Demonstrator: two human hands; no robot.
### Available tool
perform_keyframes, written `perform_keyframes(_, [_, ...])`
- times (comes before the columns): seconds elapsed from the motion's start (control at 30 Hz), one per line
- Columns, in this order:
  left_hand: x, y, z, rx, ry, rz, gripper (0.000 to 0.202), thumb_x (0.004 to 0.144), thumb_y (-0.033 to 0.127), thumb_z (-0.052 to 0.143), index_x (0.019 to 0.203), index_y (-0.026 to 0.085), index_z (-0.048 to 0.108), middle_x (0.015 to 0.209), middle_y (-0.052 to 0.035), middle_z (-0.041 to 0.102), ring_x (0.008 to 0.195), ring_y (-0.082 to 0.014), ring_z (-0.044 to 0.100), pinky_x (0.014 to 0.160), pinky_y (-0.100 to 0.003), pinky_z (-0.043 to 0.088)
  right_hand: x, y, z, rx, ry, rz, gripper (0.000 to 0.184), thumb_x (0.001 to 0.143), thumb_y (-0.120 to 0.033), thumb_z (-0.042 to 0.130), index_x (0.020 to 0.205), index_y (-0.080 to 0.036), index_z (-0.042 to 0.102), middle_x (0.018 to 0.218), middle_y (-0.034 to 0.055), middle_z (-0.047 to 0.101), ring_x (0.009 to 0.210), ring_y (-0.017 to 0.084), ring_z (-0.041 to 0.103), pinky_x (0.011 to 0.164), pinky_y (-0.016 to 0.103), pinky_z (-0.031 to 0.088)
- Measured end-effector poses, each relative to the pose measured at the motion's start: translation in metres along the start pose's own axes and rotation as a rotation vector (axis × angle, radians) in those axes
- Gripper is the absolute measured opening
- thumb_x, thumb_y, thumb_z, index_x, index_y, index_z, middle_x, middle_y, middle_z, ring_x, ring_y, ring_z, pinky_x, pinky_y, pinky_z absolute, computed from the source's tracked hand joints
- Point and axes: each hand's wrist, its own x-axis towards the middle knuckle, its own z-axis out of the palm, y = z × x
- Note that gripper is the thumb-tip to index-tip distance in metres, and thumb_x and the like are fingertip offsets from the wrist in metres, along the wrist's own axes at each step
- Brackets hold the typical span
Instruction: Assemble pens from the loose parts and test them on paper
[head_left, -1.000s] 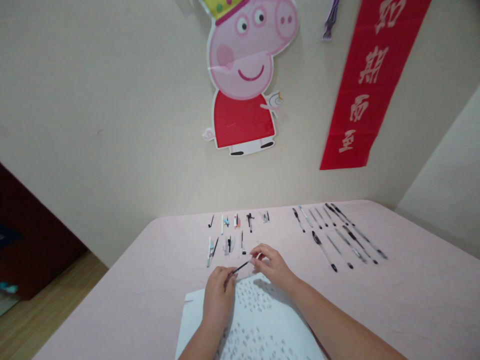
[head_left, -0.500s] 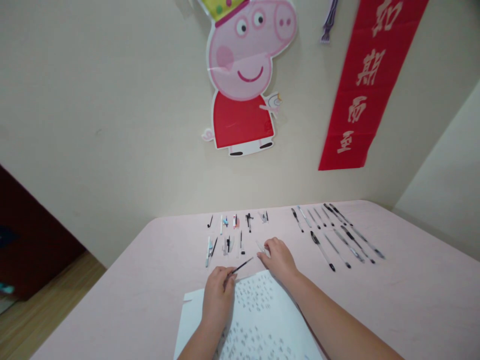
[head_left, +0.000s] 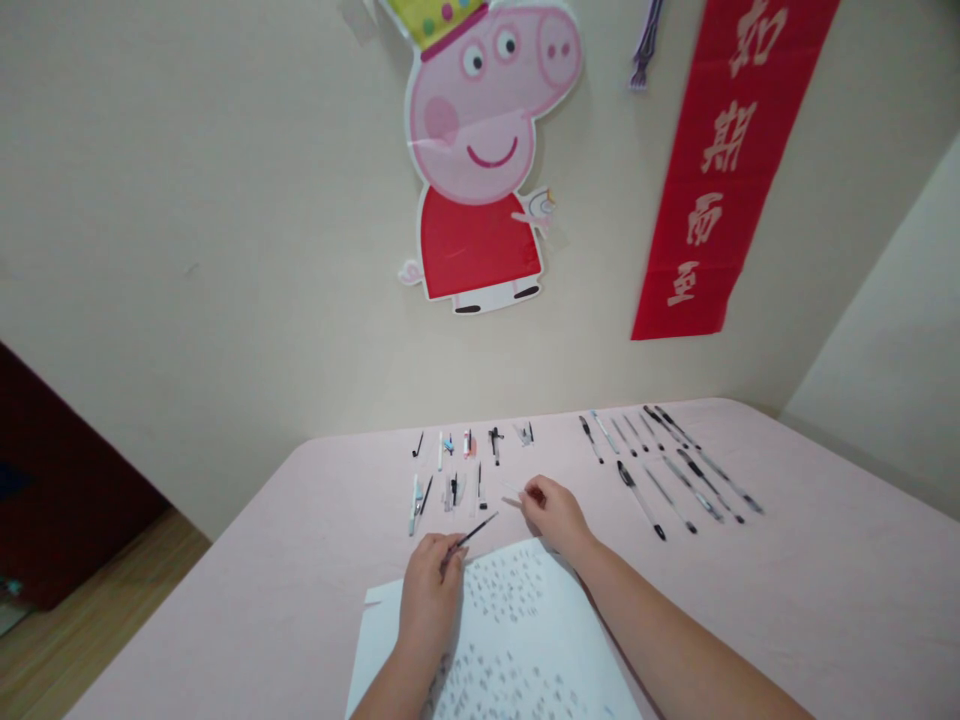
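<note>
My left hand (head_left: 430,595) is closed around one end of a thin, dark pen refill (head_left: 478,526), which slants up to the right over the top edge of a handwritten paper sheet (head_left: 501,592). To its right, my right hand (head_left: 556,515) pinches a clear, slender piece that looks like a pen barrel (head_left: 511,490). Its far end points left; the rest is hidden by the fingers. The refill and the clear piece are apart. Just beyond my hands lie small groups of pen parts (head_left: 454,490), with caps, barrels and refills side by side.
Several whole pens (head_left: 640,500) lie in two rows on the right of the pink table (head_left: 810,590). More pen parts (head_left: 495,445) sit near the back edge. On the wall hang a cartoon pig cutout (head_left: 480,240) and a red banner (head_left: 694,250).
The clear piece in my right hand has turned to point more to the left, its end lower. My left hand keeps its hold on the refill. The view has shifted slightly.
</note>
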Motion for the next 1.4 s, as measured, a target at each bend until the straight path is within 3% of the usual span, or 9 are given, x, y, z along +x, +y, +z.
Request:
perform_keyframes(0.2, [0.002,-0.001,-0.003,0.0,0.032,-0.002,0.022,0.08,0.025,0.05,0.088,0.016,0.069,0.083,-0.0074,0.065,0.08,-0.0229,0.062,0.075,-0.037,0.049,0.003,-0.008,-0.007,0.57,-0.079,0.155,0.019,0.067,-0.033,0.062,0.078,-0.018,0.059,0.067,-0.0007,0.057,0.06,0.014,0.05,0.055,0.025,0.038])
perform_keyframes(0.37, [0.004,-0.004,-0.005,0.008,0.066,-0.006,0.022,0.079,0.027,0.052,0.086,0.017,0.07,0.082,-0.0073,0.066,0.081,-0.0235,0.062,0.076,-0.038,0.049,0.001,-0.014,-0.015,0.775,-0.163,0.194,0.026,0.065,-0.037,0.07,0.078,-0.017,0.06,0.066,-0.0018,0.057,0.057,0.011,0.049,0.056,0.024,0.037])
perform_keyframes(1.17, [0.002,-0.006,-0.003,0.032,0.062,0.024,0.021,0.079,0.022,0.052,0.088,0.017,0.07,0.082,-0.0069,0.065,0.08,-0.0223,0.061,0.074,-0.037,0.048,-0.002,-0.022,-0.013,0.805,-0.249,0.178,0.033,0.061,-0.042,0.073,0.077,-0.018,0.059,0.063,-0.0022,0.056,0.059,0.012,0.05,0.055,0.024,0.037])
perform_keyframes(1.4, [0.002,0.0,-0.005,0.04,0.054,0.026,0.021,0.078,0.022,0.052,0.087,0.017,0.07,0.08,-0.006,0.064,0.078,-0.0222,0.061,0.072,-0.036,0.048,-0.004,-0.025,-0.012,0.731,-0.243,0.108,0.03,0.064,-0.04,0.072,0.079,-0.017,0.06,0.063,-0.0027,0.055,0.06,0.012,0.051,0.057,0.024,0.038])
